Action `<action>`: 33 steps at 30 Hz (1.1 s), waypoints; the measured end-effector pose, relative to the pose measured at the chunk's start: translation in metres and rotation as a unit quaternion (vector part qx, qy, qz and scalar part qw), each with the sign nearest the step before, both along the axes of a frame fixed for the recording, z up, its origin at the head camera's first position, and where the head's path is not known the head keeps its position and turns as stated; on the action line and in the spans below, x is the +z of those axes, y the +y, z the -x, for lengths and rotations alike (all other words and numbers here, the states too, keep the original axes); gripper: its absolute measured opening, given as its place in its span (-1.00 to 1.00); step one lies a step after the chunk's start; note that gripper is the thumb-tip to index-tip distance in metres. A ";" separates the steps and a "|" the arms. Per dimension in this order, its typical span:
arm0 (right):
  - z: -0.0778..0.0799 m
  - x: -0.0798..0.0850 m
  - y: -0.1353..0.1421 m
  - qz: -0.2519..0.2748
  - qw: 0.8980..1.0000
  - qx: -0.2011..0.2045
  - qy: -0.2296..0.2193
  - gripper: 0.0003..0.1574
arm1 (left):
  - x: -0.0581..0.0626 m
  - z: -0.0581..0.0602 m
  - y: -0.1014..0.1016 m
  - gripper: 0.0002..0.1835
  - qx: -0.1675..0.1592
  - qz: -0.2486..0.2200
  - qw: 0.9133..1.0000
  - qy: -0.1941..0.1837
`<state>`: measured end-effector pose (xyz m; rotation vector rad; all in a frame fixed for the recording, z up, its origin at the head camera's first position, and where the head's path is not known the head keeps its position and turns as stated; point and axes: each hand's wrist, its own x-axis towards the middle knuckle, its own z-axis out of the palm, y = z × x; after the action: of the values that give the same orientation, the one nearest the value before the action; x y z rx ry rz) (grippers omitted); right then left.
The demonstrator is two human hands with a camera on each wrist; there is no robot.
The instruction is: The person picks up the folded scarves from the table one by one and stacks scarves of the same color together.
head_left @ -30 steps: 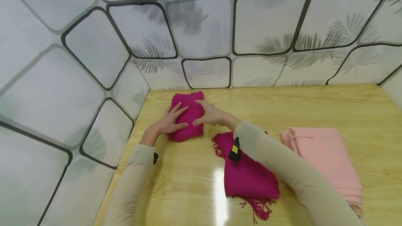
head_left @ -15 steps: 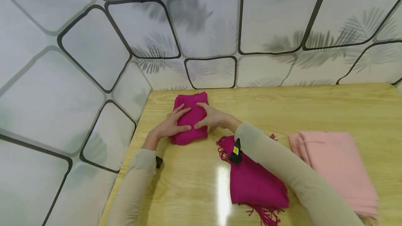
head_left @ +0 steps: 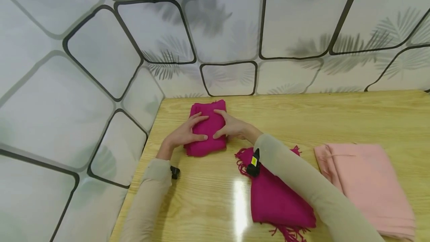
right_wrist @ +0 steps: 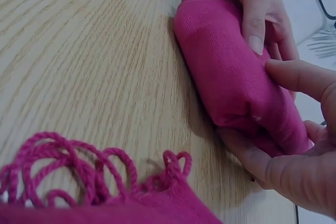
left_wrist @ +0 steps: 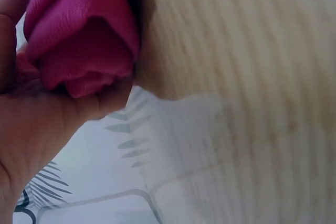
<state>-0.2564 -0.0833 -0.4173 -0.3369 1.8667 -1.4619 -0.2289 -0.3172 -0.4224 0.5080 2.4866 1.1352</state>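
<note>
In the head view a folded magenta scarf lies as a thick pad near the table's back left corner. My left hand holds its left side, thumb and fingers reaching over the top. From the right, my right hand grips the opposite side. The right wrist view shows the right hand with its thumb on top of the folded scarf and a finger under its end. In the left wrist view the left hand wraps one end of the scarf; some fingers are hidden behind it.
A second magenta scarf with fringed ends lies folded under the right forearm. Farther right is a folded pink cloth. Wooden table surface lies between them. Patterned walls rise along the back and left.
The head view has shifted, so the things on the table appear farther right. My left hand's fingers are less spread over the scarf. Both hands stay on its two sides.
</note>
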 end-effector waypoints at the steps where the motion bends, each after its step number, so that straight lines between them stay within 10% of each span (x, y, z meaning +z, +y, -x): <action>1: 0.000 -0.001 0.000 0.006 1.000 0.001 0.001 0.33 | 0.000 0.001 0.000 -0.18 0.003 -0.005 1.000 -0.008; 16: 0.004 -0.008 -0.005 0.026 1.000 0.000 -0.007 0.33 | -0.007 0.004 0.000 -0.26 0.013 -0.073 0.995 -0.066; 33: -0.002 -0.010 -0.012 0.026 0.999 -0.027 0.014 0.33 | -0.006 0.001 0.004 -0.23 0.018 -0.064 0.997 -0.048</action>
<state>-0.2542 -0.0954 -0.4278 -0.3359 1.8759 -1.5519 -0.2300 -0.3129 -0.4287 0.4338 2.3621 1.3074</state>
